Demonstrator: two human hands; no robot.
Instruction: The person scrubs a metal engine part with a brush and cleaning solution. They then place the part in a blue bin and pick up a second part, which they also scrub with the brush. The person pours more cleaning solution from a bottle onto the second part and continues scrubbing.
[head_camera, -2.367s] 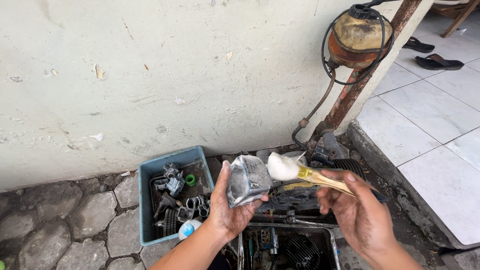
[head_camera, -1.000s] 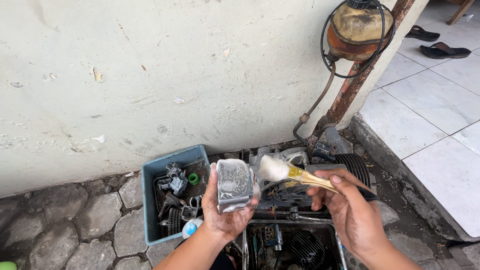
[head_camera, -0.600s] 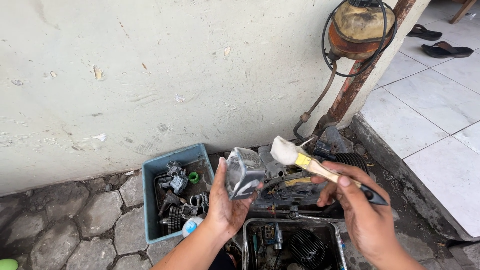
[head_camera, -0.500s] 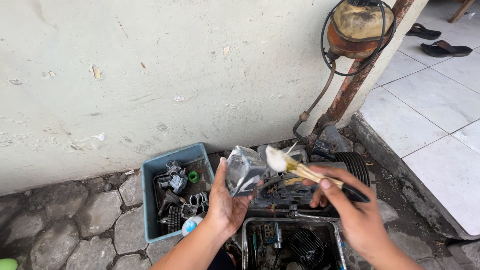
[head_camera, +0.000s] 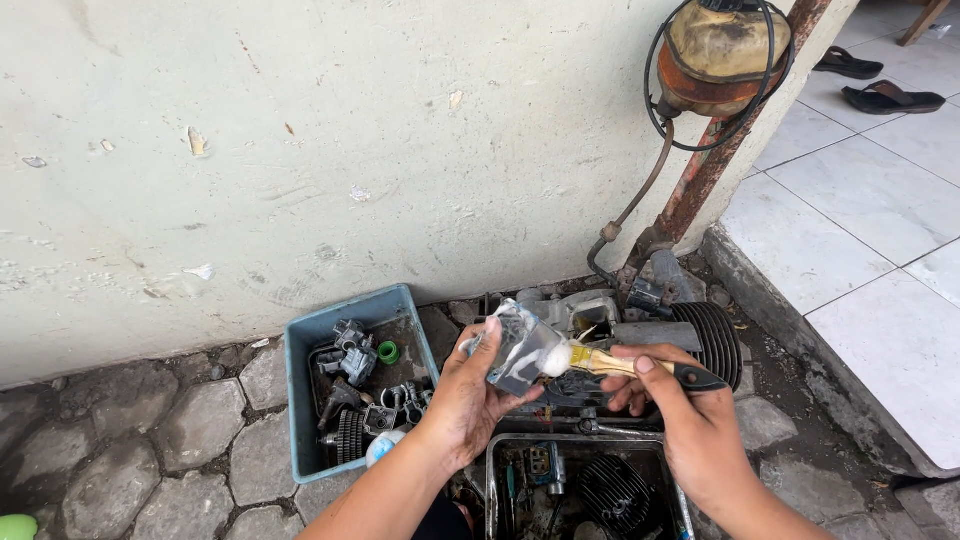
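- Where the head view looks down, a pale wall fills the top, with cobbles at its foot and white tiles to the right.
- A blue tub sits on the cobbles, left of the hands, full of dark metal parts and one green ring.
- Below the hands lies a metal tray holding a finned piece and small bits.
- Behind the hands, against the wall, rests a grimy engine with ribbed fins at its right end.
- A rusty post rises beside the tiles; a dirty tank ringed by a black cable hangs on it, and a hose drops to the engine.
- Two sandals lie on the tiles far off.
- A green object pokes in at the lower left corner; I cannot tell what it is.
- The left hand comes up from below, palm toward the wall, fingers and thumb wrapped round a grey metal part, held above the tray, between tub and engine.
- The right hand comes in from the lower right, fingers closed on the dark handle of a brush.
- The brush lies nearly level, its white bristles touching the part's right side.
- Nothing blocks the part except the left thumb and fingers over its lower edge.
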